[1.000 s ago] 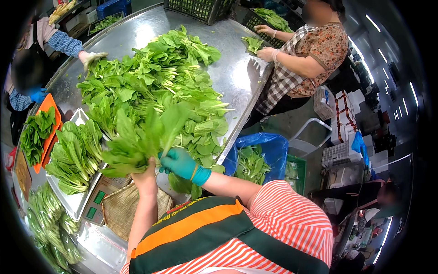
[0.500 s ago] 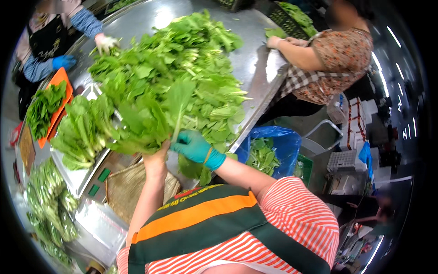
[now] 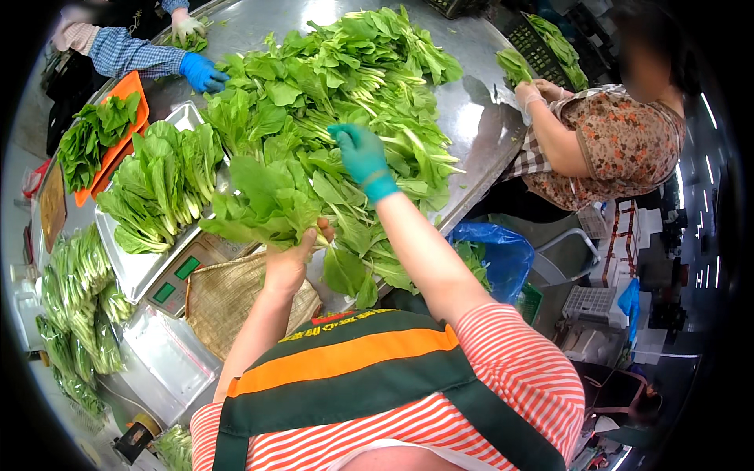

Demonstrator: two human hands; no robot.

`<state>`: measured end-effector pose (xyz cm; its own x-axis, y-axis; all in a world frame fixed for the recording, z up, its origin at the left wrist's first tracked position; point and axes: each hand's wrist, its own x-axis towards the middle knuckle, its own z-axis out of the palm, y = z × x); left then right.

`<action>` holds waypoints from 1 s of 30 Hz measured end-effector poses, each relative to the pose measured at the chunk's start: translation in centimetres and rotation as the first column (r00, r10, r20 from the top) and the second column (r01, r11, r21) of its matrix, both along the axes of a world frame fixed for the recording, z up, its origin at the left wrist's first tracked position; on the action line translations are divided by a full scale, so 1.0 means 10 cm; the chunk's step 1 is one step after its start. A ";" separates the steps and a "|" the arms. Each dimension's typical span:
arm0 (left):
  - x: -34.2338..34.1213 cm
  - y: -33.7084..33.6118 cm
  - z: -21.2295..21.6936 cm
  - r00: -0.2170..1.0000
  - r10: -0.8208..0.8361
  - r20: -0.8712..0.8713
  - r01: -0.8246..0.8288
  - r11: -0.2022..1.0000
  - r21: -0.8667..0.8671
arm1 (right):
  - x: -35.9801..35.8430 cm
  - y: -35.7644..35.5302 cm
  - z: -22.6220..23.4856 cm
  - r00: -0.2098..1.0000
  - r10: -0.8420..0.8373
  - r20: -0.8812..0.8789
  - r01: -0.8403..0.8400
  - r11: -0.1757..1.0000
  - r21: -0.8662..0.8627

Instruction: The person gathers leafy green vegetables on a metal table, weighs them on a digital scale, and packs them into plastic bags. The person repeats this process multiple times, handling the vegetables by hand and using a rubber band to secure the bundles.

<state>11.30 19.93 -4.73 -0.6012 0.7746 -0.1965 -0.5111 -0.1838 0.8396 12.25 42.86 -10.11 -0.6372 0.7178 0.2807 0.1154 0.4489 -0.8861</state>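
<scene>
My bare left hand grips a bunch of leafy greens by the stems, leaves fanned up and to the left. My right hand, in a teal glove, reaches forward into the big heap of loose greens on the steel table, fingers down among the leaves. Whether it holds any stems is hidden by the leaves. A metal tray on a scale to my left carries a pile of stacked greens.
An orange tray of greens lies at the far left. Bagged greens lie at lower left beside a woven basket. A person in a patterned top works at right; another person's blue-gloved hand is at the top. A blue bag hangs below the table.
My right hand has let go of the bunch and moved forward into the heap. My left hand now holds the bunch alone, a little lower and nearer.
</scene>
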 end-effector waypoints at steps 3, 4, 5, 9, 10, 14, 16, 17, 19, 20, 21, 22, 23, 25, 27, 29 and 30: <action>-0.02 -0.03 -0.01 0.999 0.005 -0.038 -0.006 1.000 -0.029 | -0.26 0.20 -0.11 0.664 -0.279 0.694 -0.134 0.868 0.478; -0.05 -0.05 -0.03 0.996 0.011 -0.089 -0.016 0.998 -0.053 | -0.29 0.25 -0.16 0.667 -0.279 0.691 -0.145 0.861 0.488; -0.07 -0.07 -0.05 0.990 0.014 -0.139 -0.025 0.997 -0.077 | -0.28 0.32 -0.21 0.670 -0.281 0.687 -0.153 0.854 0.498; -0.16 -0.15 -0.19 0.984 0.179 0.018 -0.178 0.984 -0.029 | 0.00 0.43 -0.17 0.879 -0.108 0.464 -0.130 0.882 0.452; -0.18 -0.15 -0.23 0.977 0.196 0.078 -0.195 0.981 -0.019 | 0.09 0.41 -0.11 0.932 0.003 0.362 -0.056 0.989 0.137; -0.16 -0.11 -0.22 0.931 0.187 0.313 -0.198 0.980 0.004 | 0.41 0.16 0.17 0.987 0.130 -0.095 -0.156 0.627 -0.763; -0.15 -0.09 -0.20 0.909 0.175 0.379 -0.190 0.982 0.002 | 0.55 -0.04 0.16 0.944 0.128 -0.303 -0.329 0.387 -0.862; -0.14 -0.05 -0.15 0.898 0.183 0.401 -0.197 0.980 -0.006 | 0.61 -0.16 0.16 0.931 0.123 -0.342 -0.363 0.356 -0.861; -0.15 0.02 -0.06 0.880 0.178 0.441 -0.196 0.981 -0.005 | 0.67 -0.42 0.21 0.900 0.110 -0.422 -0.435 0.288 -0.853; -0.15 0.06 -0.03 0.872 0.166 0.461 -0.189 0.982 0.004 | 0.69 -0.55 0.20 0.901 0.154 -0.405 -0.433 0.293 -0.852; -0.16 0.08 0.00 0.864 0.156 0.479 -0.185 0.983 0.013 | 0.70 -0.67 0.18 0.900 0.199 -0.387 -0.432 0.297 -0.851; -0.17 0.11 0.04 0.883 0.132 0.450 -0.163 0.986 0.033 | 0.70 -0.76 0.21 0.897 0.246 -0.368 -0.432 0.304 -0.849; -0.19 0.08 -0.02 0.916 0.097 0.390 -0.121 0.992 0.038 | 0.72 -0.84 0.28 0.878 0.387 -0.282 -0.424 0.353 -0.834; -0.23 0.08 -0.11 0.963 0.015 0.270 -0.029 0.998 0.048 | 0.73 -0.94 0.48 0.783 0.619 -0.064 -0.424 0.456 -0.783; -0.21 0.03 -0.10 0.976 0.100 0.194 -0.117 0.990 0.081 | 0.58 -0.73 0.47 0.841 0.535 -0.081 -0.428 0.566 -0.705; -0.26 -0.05 -0.11 0.991 0.066 0.119 -0.078 0.992 0.100 | 0.33 -0.42 0.32 0.954 0.294 -0.056 -0.286 0.841 -0.459; -0.24 -0.05 -0.03 0.995 0.055 -0.088 -0.058 0.998 -0.026 | 0.18 -0.25 0.22 0.991 0.130 0.037 -0.117 0.963 -0.242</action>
